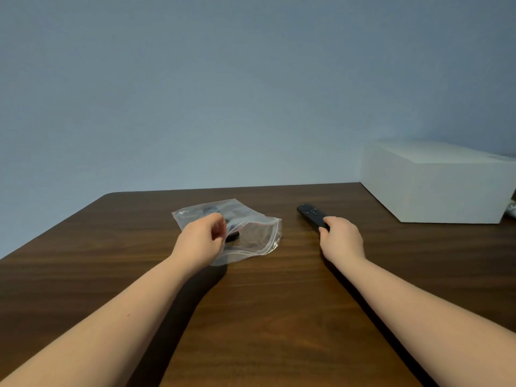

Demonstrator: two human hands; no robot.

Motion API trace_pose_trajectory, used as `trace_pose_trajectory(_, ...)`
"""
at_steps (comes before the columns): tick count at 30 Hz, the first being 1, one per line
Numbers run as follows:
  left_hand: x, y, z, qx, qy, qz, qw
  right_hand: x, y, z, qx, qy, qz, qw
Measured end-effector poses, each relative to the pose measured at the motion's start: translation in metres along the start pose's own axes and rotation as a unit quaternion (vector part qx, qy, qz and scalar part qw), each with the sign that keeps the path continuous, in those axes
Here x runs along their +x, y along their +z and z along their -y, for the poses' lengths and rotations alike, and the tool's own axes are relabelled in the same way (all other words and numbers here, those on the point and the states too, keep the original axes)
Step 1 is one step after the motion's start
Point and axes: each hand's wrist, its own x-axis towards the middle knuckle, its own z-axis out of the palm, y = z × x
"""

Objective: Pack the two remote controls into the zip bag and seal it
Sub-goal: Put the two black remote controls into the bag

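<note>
Two hands, one remote each

Right hand (341,238) is closing its grip on the near end of a black remote (311,214) that is lying on the surface (265,317). Left hand (201,241) is curling its fingers over the clear bag (251,236), pinching its near edge. A second dark remote (232,236) is showing through the plastic, inside the bag. A white box (435,185) is sitting at far right.
</note>
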Motion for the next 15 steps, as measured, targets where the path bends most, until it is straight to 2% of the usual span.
trace_pose_trajectory(6, 0.001, 0.004, -0.007, -0.019, -0.029, -0.052, 0.998, -0.03, -0.035, 0.036, 0.187, -0.111, 0.0, 0.976)
trace_pose_trajectory(10, 0.004, 0.006, -0.011, -0.043, -0.059, -0.084, 0.994, -0.05, -0.064, 0.057, 0.22, -0.173, 0.017, 0.96)
trace_pose_trajectory(15, 0.002, 0.004, -0.015, -0.057, -0.079, -0.109, 0.989, -0.063, -0.081, 0.059, 0.229, -0.198, 0.01, 0.953)
